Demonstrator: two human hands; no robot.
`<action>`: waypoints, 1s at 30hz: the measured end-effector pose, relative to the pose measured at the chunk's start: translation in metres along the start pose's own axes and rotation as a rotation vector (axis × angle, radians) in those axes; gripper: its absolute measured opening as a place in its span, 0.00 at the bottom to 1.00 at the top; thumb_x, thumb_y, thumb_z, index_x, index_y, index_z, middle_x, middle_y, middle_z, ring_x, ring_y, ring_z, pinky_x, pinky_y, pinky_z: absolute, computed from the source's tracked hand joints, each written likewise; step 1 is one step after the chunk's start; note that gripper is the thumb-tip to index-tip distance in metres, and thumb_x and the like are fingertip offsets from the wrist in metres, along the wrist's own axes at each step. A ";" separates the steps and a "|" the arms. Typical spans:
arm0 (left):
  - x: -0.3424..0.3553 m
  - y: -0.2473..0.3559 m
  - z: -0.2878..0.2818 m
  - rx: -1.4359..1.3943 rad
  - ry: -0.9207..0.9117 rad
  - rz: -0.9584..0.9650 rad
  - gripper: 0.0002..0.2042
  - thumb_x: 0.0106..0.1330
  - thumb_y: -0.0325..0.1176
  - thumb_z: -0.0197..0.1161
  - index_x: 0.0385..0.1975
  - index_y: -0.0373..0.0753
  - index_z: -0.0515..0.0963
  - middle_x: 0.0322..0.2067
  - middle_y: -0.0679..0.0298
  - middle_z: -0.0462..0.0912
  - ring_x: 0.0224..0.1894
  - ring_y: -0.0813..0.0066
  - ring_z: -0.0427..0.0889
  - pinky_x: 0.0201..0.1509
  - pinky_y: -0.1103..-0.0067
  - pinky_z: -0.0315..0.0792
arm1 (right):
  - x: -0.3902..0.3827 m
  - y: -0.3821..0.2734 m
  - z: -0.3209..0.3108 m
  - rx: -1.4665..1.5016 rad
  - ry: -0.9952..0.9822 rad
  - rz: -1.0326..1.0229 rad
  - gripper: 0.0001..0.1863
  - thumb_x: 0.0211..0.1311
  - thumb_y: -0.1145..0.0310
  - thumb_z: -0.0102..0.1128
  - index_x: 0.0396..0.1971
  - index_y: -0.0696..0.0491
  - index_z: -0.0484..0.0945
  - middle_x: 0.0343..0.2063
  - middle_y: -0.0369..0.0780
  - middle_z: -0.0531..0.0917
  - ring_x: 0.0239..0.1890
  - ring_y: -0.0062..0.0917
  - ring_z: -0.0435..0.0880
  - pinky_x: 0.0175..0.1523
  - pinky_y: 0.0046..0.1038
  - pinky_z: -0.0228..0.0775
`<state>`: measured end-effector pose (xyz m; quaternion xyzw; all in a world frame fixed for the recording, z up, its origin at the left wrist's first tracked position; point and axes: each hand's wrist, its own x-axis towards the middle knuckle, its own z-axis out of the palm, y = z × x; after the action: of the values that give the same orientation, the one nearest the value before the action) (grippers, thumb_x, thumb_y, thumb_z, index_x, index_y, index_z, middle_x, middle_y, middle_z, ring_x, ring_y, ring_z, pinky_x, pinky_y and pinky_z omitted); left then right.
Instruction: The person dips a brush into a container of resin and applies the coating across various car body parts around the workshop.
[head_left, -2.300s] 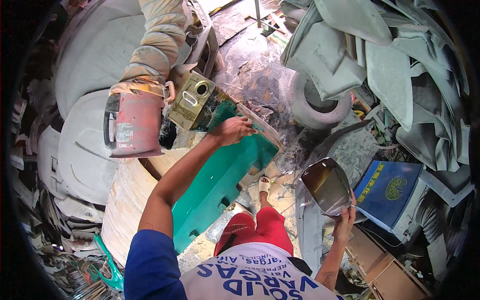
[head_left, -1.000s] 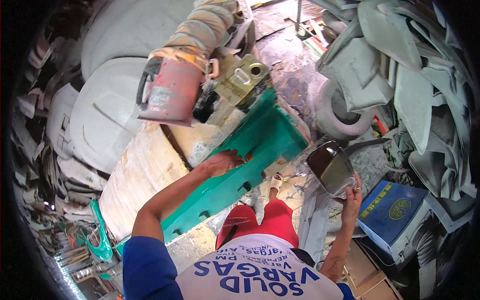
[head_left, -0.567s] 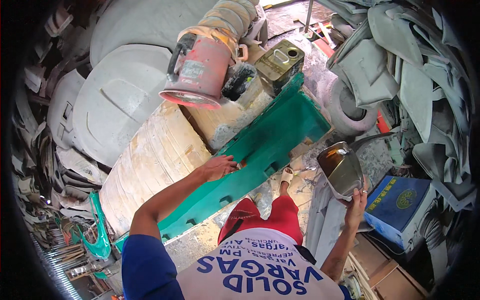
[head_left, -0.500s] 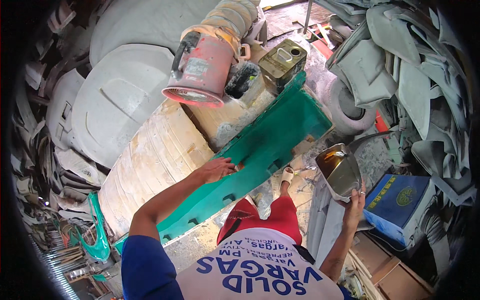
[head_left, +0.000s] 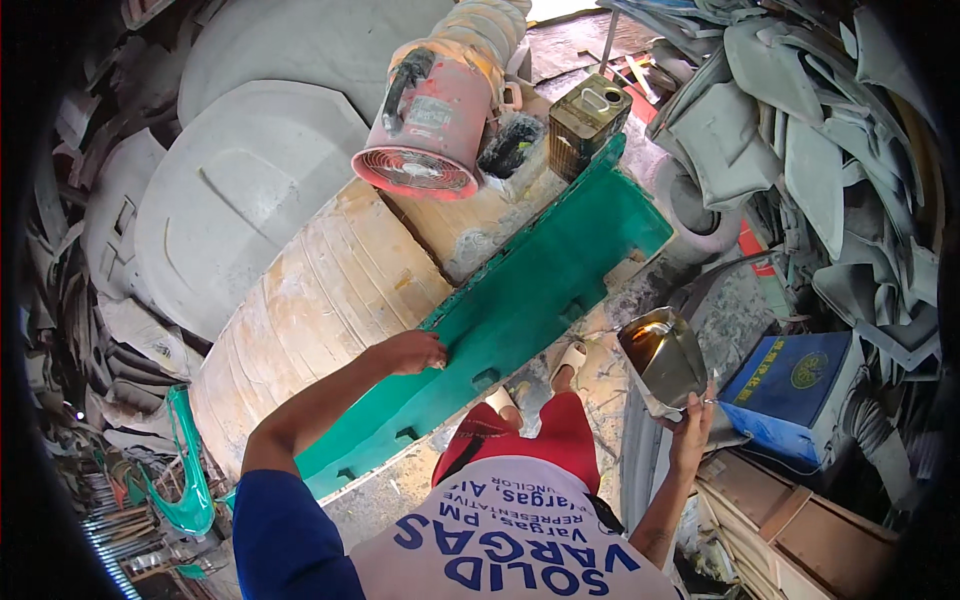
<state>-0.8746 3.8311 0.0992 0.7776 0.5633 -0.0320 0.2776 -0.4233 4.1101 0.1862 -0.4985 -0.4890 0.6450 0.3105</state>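
Note:
My left hand [head_left: 412,352] is closed, fingers curled, over the long green mould [head_left: 530,290] that runs diagonally across the middle. Anything inside those fingers is hidden. At the right, my right hand [head_left: 690,432] grips the near rim of a cut-open metal can [head_left: 664,362]. Amber liquid shows inside the can, toward its far end. The can is held in the air, apart from the mould. Dark rectangular notches line the mould's near edge.
A pink portable blower [head_left: 428,125] with a ribbed hose and a square metal tin [head_left: 588,118] stand beyond the mould. A blue-topped box [head_left: 790,385] sits at the right. Grey moulded panels [head_left: 250,210] lean at the left; a tyre [head_left: 690,200] lies at the far right.
My left hand has moved back and left along the mould, its fingers now more curled. The can has shifted slightly left, still in my right hand. The whole view has shifted a little.

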 end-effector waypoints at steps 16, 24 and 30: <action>0.056 -0.013 -0.005 -0.004 0.295 -0.051 0.32 0.51 0.24 0.64 0.62 0.49 0.70 0.49 0.64 0.77 0.52 0.60 0.74 0.57 0.66 0.73 | -0.007 -0.011 0.048 -0.095 -0.182 -0.005 0.32 0.69 0.65 0.55 0.71 0.46 0.60 0.57 0.43 0.76 0.53 0.28 0.79 0.39 0.30 0.86; -0.071 0.047 0.065 -0.083 0.153 -0.232 0.25 0.52 0.26 0.61 0.54 0.41 0.75 0.42 0.62 0.75 0.52 0.62 0.73 0.62 0.66 0.67 | 0.004 0.021 0.098 -0.086 -0.364 0.028 0.31 0.66 0.72 0.60 0.69 0.52 0.64 0.56 0.41 0.76 0.51 0.23 0.78 0.43 0.26 0.84; -0.118 0.080 0.068 -0.055 0.237 -0.318 0.26 0.50 0.25 0.62 0.54 0.41 0.76 0.44 0.63 0.76 0.50 0.60 0.74 0.58 0.66 0.71 | -0.009 0.008 0.141 -0.179 -0.530 -0.012 0.32 0.64 0.73 0.63 0.67 0.55 0.65 0.53 0.40 0.77 0.48 0.22 0.79 0.48 0.22 0.77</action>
<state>-0.8278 3.6816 0.1164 0.6692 0.7085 0.0317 0.2216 -0.5532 4.0541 0.1854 -0.3349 -0.6113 0.7051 0.1304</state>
